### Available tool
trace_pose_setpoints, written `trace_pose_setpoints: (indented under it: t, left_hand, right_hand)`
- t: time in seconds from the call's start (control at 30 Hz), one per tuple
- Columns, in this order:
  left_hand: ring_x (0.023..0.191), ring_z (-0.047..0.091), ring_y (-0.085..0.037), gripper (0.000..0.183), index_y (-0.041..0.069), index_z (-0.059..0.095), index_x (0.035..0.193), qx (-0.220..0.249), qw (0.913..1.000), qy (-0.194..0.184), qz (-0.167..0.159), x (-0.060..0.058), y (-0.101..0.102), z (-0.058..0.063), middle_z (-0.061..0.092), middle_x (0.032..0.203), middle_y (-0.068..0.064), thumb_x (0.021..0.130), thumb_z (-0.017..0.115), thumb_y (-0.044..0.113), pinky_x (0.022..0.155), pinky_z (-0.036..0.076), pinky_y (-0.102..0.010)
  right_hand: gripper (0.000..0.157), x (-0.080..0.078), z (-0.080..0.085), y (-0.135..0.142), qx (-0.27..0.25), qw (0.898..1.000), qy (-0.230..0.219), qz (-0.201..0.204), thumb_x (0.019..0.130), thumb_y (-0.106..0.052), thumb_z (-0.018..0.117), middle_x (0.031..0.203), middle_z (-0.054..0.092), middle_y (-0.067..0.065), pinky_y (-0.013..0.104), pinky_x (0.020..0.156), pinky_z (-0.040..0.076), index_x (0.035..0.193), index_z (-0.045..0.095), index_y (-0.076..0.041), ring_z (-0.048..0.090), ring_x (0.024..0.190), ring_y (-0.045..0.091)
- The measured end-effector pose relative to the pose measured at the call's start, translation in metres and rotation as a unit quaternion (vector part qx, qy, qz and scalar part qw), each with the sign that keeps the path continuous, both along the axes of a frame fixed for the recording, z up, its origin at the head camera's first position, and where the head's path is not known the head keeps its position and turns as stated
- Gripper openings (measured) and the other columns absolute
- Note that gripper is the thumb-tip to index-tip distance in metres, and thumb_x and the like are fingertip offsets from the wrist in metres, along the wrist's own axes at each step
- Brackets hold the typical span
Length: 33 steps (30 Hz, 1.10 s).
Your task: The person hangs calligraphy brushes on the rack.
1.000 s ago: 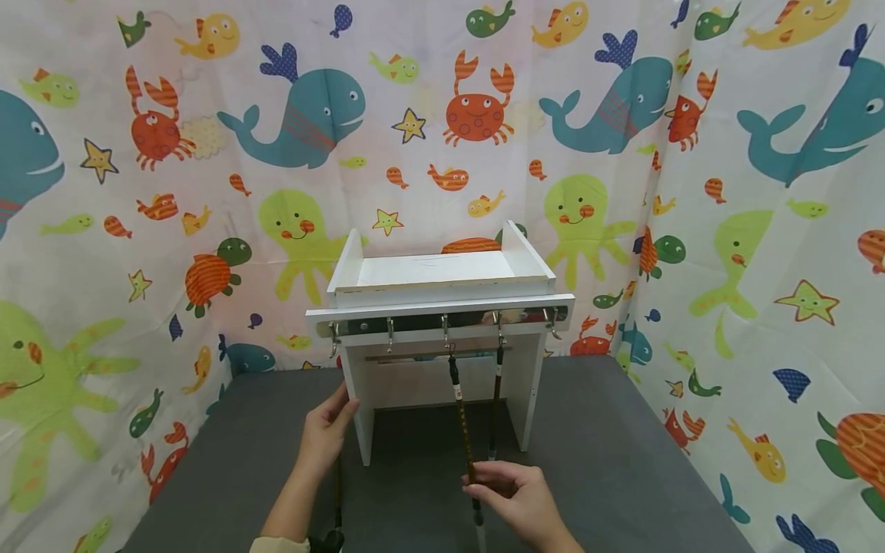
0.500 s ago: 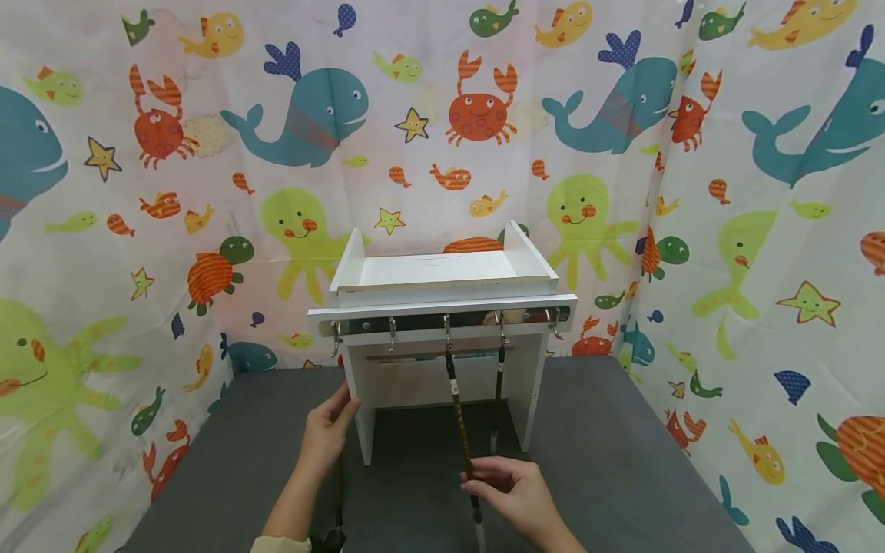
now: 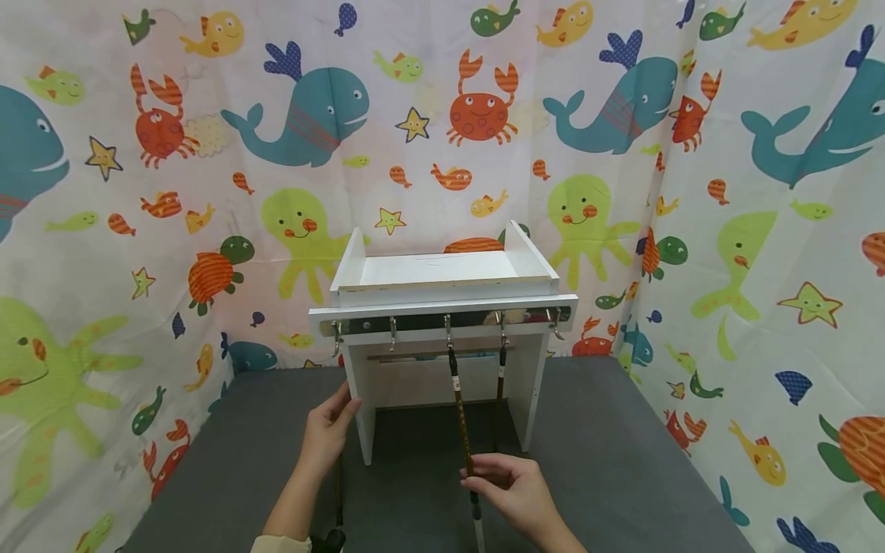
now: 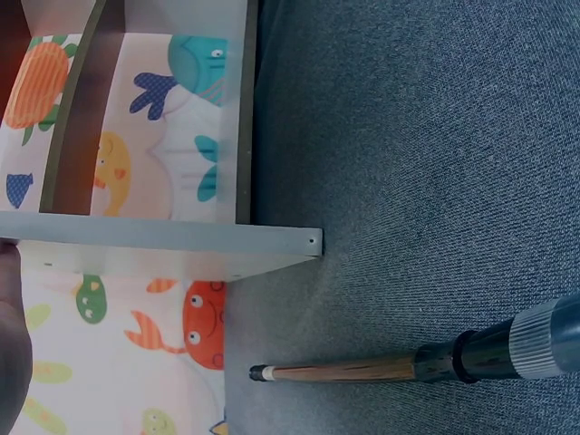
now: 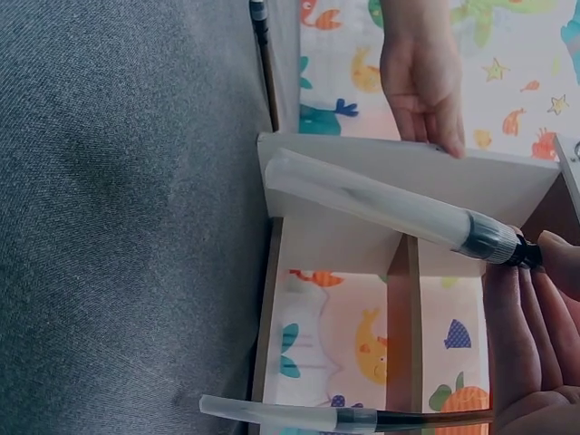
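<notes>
In the head view my right hand [image 3: 517,495] pinches a capped calligraphy brush [image 3: 460,411] low on its brown handle. The brush leans slightly, its upper end just under the middle hook [image 3: 448,329]; whether its loop is on the hook I cannot tell. Its clear cap [image 5: 372,204] crosses the right wrist view. My left hand [image 3: 326,432] grips the left side panel of a white wooden rack [image 3: 359,407], thumb in front. A second brush [image 3: 500,392] hangs from the hook to the right.
Several metal hooks line the rack's front bar [image 3: 408,322]. Another brush [image 4: 353,370] lies on the grey cloth surface [image 4: 408,163], left of the rack. A curtain [image 3: 415,177] printed with sea animals stands behind and at both sides.
The held brush's upper end has shifted slightly left, then back right, close to the middle hook. The hanging brush has swung a little. My left hand has kept its place on the panel.
</notes>
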<state>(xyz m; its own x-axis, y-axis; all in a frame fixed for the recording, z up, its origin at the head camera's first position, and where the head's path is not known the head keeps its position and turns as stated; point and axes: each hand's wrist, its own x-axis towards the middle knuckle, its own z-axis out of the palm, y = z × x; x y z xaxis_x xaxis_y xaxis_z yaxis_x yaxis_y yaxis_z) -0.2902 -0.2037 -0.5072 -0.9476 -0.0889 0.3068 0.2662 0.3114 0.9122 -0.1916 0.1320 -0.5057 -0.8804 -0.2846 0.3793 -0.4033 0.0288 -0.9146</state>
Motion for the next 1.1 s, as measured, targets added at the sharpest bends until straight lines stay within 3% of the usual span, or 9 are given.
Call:
trace_pose_setpoints:
  t: [0.37, 0.67, 0.93, 1.1]
  left_hand:
    - [0.133, 0.056, -0.03, 0.057, 0.019, 0.052, 0.149, -0.003, 1.0, -0.004, 0.003, 0.001, 0.001, 0.001, 0.058, 0.145, -0.01, 0.099, 0.063, 0.043, 0.106, 0.048, -0.053]
    - [0.132, 0.056, -0.029, 0.057, 0.02, 0.052, 0.148, 0.001, 1.0, -0.006, 0.007, 0.0, 0.0, 0.0, 0.059, 0.144, -0.009, 0.098, 0.064, 0.043, 0.106, 0.048, -0.052]
    - [0.133, 0.055, -0.028, 0.058, 0.019, 0.052, 0.148, 0.007, 0.9999, -0.007, 0.005, 0.0, -0.001, -0.001, 0.058, 0.145, -0.008, 0.097, 0.064, 0.044, 0.107, 0.047, -0.051]
    - [0.134, 0.055, -0.028, 0.058, 0.02, 0.051, 0.149, 0.004, 0.9999, -0.012, 0.004, -0.002, -0.001, -0.002, 0.057, 0.146, -0.008, 0.098, 0.064, 0.044, 0.107, 0.047, -0.05]
  right_hand:
    - [0.028, -0.008, -0.007, -0.001, 0.002, 1.0, -0.02, -0.018, 0.088, -0.01, 0.077, 0.103, 0.076, 0.021, 0.027, 0.079, 0.062, 0.113, 0.072, 0.002, 0.077, 0.09, 0.019]
    - [0.025, -0.018, -0.023, -0.002, 0.01, 0.999, 0.014, -0.046, 0.089, -0.011, 0.076, 0.103, 0.077, 0.017, 0.026, 0.077, 0.062, 0.112, 0.072, -0.001, 0.076, 0.091, 0.016]
    - [0.026, -0.021, -0.023, 0.0, 0.014, 0.997, 0.006, -0.076, 0.089, -0.007, 0.076, 0.108, 0.075, 0.021, 0.022, 0.08, 0.06, 0.114, 0.072, 0.0, 0.074, 0.095, 0.011]
    - [0.027, -0.02, -0.021, 0.002, 0.009, 0.995, 0.011, -0.098, 0.089, -0.009, 0.076, 0.11, 0.076, 0.015, 0.02, 0.083, 0.059, 0.115, 0.073, -0.002, 0.074, 0.101, 0.018]
